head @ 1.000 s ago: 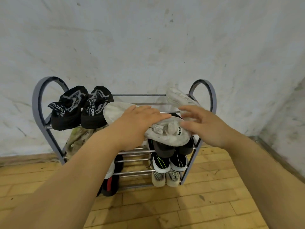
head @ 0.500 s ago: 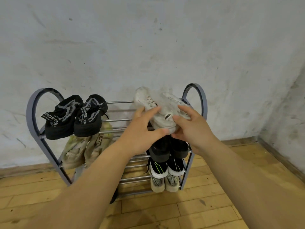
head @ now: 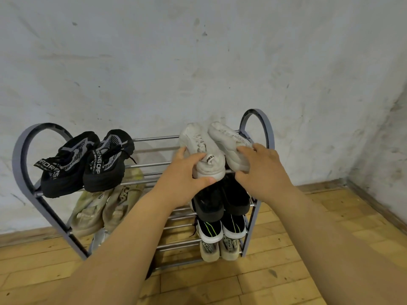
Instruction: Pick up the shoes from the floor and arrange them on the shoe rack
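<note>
- Hands on the white pair at the right end of the rack's (head: 267, 128) top tier.
- Left hand (head: 182, 181) wrapped round the heel of the left white shoe (head: 201, 150), thumb under the heel, fingers over the collar.
- Right hand (head: 263, 170) cupped over the heel of the right white shoe (head: 229, 139), fingers curled on it.
- Both white shoes lying on the top bars, toes toward the wall, side by side and touching.
- Black pair (head: 88, 159) on the same tier, well to the left of the left hand.
- Directly beneath the hands: dark pair (head: 220, 201), then black pair with white soles (head: 222, 227), then beige pair (head: 220, 248) lowest.
- Below and left of the left hand: pale yellowish pair (head: 105, 205) on the second tier.
- Wooden floor (head: 286, 260) under the rack; no shoe visible on it.
</note>
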Available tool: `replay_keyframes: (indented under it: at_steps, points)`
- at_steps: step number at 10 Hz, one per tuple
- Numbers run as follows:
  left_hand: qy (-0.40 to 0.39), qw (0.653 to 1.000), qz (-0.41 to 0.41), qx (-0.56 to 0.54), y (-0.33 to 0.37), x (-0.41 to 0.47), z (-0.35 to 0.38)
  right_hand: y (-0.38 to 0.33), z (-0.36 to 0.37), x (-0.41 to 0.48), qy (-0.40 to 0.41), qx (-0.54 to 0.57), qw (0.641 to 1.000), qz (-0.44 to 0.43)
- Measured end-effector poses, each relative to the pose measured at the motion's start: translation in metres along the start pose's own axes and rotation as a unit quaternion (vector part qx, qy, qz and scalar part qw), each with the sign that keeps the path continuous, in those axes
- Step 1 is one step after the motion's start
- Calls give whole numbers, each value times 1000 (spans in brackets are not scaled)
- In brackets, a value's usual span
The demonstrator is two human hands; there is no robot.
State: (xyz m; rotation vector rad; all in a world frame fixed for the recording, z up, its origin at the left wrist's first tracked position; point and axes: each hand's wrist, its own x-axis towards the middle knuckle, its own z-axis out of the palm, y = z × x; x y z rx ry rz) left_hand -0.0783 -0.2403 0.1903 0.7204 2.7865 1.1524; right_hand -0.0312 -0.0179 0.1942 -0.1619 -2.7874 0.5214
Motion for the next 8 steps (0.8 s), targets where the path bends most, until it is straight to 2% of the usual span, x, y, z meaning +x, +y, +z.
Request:
replay_keyframes:
  at_steps: [3, 6, 7, 8]
  points:
    - [21, 999, 32, -33, -1, 12, 6, 0, 20, -1, 103, 2, 994, -35]
    - [-18, 999, 27, -18, -6, 17, 15, 1, 21, 0, 105, 7, 994, -34]
    - [8, 1000, 22, 7, -4, 10, 15, -4, 16, -3, 109, 8, 994, -30]
    - [74, 995, 6, 68, 3, -4, 1, -13, 3, -4, 131, 15, 991, -24]
